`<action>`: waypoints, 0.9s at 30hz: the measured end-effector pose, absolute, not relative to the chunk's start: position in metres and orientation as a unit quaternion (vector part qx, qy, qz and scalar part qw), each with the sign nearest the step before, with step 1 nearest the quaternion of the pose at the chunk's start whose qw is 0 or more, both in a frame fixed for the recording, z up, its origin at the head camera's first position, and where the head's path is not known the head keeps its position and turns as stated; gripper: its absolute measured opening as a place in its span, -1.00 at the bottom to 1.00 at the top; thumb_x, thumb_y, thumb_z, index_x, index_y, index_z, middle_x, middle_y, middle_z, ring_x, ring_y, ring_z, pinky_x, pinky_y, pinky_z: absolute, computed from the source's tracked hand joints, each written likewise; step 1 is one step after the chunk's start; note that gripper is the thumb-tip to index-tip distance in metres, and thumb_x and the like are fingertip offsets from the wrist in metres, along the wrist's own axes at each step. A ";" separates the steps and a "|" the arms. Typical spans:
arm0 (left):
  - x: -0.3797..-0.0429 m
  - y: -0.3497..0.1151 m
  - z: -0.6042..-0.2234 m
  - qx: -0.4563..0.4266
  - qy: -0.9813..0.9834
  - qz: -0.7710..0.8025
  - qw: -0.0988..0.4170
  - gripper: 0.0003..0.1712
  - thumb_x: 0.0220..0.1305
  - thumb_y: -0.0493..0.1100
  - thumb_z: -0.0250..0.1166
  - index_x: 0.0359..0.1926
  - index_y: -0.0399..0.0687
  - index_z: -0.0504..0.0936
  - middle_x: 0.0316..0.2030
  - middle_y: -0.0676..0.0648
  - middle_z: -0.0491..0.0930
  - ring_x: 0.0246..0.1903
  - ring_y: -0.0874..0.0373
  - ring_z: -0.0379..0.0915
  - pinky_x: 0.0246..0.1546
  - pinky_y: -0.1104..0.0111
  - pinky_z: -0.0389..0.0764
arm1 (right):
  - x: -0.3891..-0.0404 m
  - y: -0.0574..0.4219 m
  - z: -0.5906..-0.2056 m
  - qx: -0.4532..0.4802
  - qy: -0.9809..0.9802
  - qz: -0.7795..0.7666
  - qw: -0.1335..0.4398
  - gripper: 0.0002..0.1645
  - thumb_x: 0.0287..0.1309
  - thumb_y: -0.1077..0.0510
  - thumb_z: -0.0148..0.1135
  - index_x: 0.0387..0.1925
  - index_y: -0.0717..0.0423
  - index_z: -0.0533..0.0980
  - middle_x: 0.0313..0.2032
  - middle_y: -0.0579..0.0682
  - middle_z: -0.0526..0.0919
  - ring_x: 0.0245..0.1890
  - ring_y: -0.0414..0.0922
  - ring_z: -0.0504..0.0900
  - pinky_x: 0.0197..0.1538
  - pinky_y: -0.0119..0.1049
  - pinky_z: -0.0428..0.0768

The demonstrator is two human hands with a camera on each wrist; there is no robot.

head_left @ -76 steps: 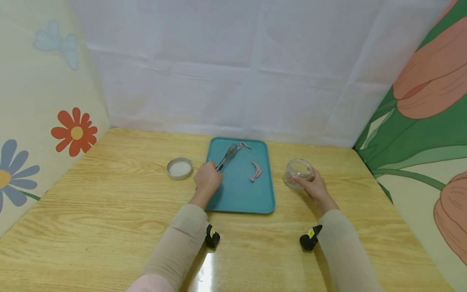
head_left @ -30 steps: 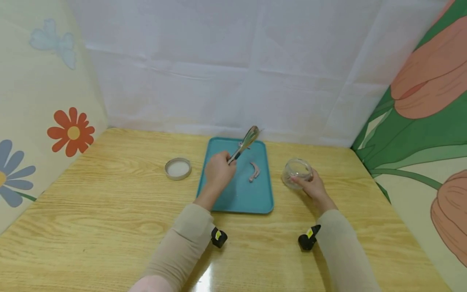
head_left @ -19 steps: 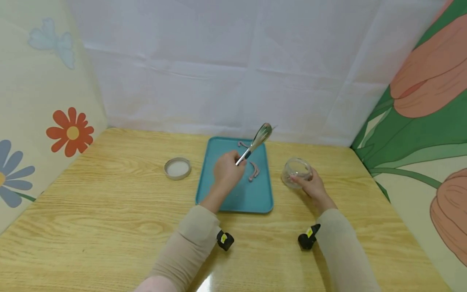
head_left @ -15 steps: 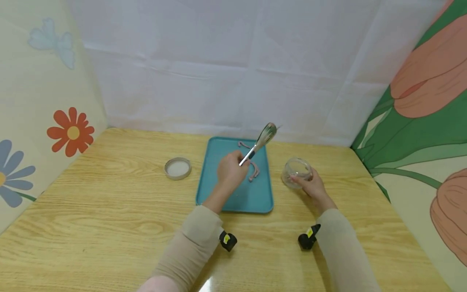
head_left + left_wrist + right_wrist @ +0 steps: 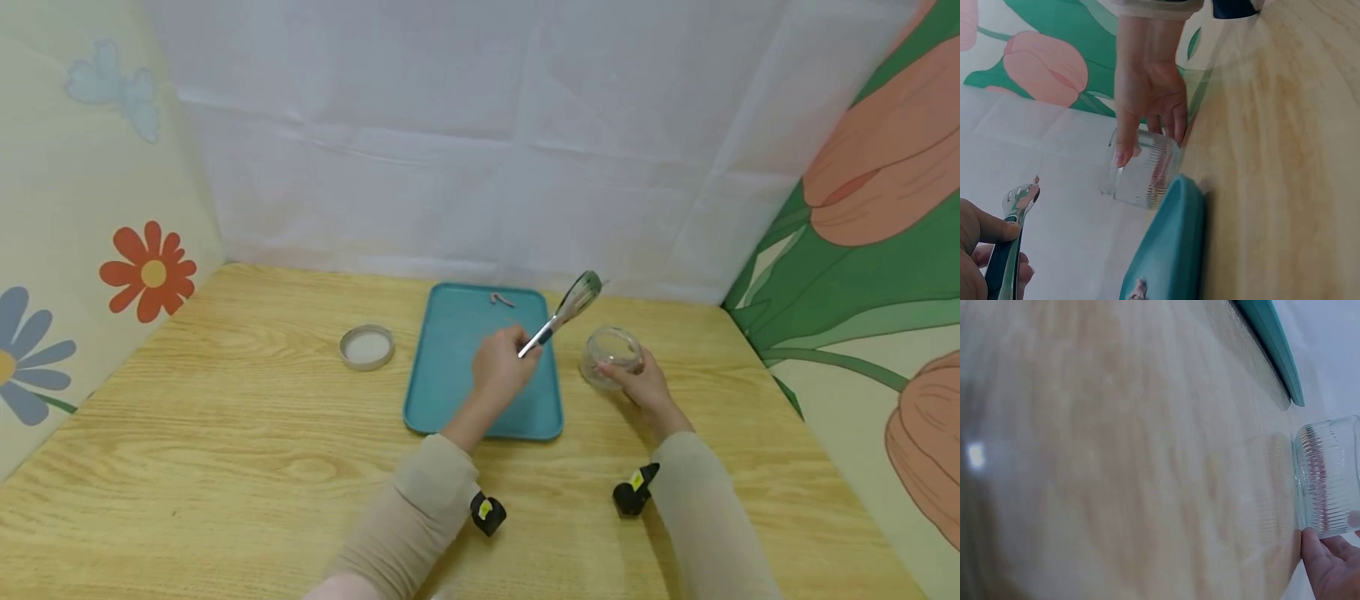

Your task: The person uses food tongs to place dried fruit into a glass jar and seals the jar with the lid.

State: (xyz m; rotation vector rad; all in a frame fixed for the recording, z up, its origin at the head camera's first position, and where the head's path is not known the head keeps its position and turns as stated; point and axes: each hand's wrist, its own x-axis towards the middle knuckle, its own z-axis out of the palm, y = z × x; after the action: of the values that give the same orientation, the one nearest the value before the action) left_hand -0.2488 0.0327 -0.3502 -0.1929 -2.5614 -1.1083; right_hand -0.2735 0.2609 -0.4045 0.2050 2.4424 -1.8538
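In the head view my left hand (image 5: 504, 367) grips metal tongs (image 5: 573, 302) by the handle, raised over the right edge of the blue tray (image 5: 450, 367). A tiny brownish bit (image 5: 1037, 179) shows at the tongs' tip in the left wrist view. My right hand (image 5: 643, 387) holds a clear glass jar (image 5: 600, 372) standing on the table, its open mouth up. A reddish-pink streak (image 5: 1315, 469) shows through the jar's ribbed wall. One thin pink strip (image 5: 502, 299) lies at the tray's far end; the left hand covers the middle right of the tray.
A shallow round lid (image 5: 366, 347) lies on the wooden table (image 5: 225, 433) left of the tray. White cloth (image 5: 360, 167) hangs behind the table, and flower-printed sheets (image 5: 885, 250) stand at both sides.
My left hand has lifted the tongs from the tray's far end, carried them right, and lowered them somewhat towards the jar. The right hand and jar stay in place.
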 end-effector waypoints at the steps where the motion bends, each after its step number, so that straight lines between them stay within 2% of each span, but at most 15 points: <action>1: -0.248 0.034 -0.352 -0.071 -0.903 -0.389 0.169 -0.84 -0.04 -0.11 0.29 -0.59 -0.04 0.51 -0.66 0.09 0.46 -0.62 0.17 0.36 -0.65 0.36 0.31 | -0.275 0.262 -0.406 0.068 0.794 -0.603 0.034 0.11 -0.14 -0.11 0.28 0.30 0.06 -0.17 0.19 0.22 0.06 0.14 0.10 0.10 0.06 -0.01 0.18; 10: -0.244 0.045 -0.361 -0.082 -0.908 -0.373 0.171 -0.81 -0.05 -0.08 0.31 -0.63 -0.01 0.50 -0.70 0.12 0.42 -0.64 0.19 0.35 -0.66 0.37 0.31 | -0.273 0.260 -0.401 0.070 0.789 -0.609 0.044 0.08 -0.11 -0.06 0.27 0.30 0.07 -0.18 0.20 0.21 0.05 0.15 0.08 0.10 0.06 -0.04 0.18; 19: -0.240 0.057 -0.366 -0.079 -0.918 -0.367 0.125 -0.79 -0.02 -0.04 0.29 -0.62 0.02 0.48 -0.68 0.13 0.40 -0.65 0.23 0.31 -0.69 0.39 0.28 | -0.272 0.260 -0.402 0.067 0.789 -0.609 0.040 0.12 -0.15 -0.15 0.26 0.30 0.06 -0.17 0.15 0.22 0.15 0.12 0.06 0.16 0.06 -0.07 0.20; 27: -0.241 0.063 -0.372 -0.085 -0.919 -0.367 0.114 -0.80 -0.02 -0.04 0.30 -0.59 0.03 0.48 -0.67 0.14 0.40 -0.66 0.24 0.31 -0.69 0.39 0.29 | -0.272 0.261 -0.402 0.061 0.781 -0.620 0.042 0.08 -0.08 -0.05 0.25 0.30 0.10 -0.21 0.15 0.24 0.14 0.11 0.08 0.17 0.07 -0.05 0.18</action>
State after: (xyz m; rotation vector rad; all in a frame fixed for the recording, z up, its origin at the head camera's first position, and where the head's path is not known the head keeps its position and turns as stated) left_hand -0.2409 0.0625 -0.3718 -0.2498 -2.6955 -1.0769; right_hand -0.2716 0.2607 -0.4016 0.1857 2.3900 -1.8991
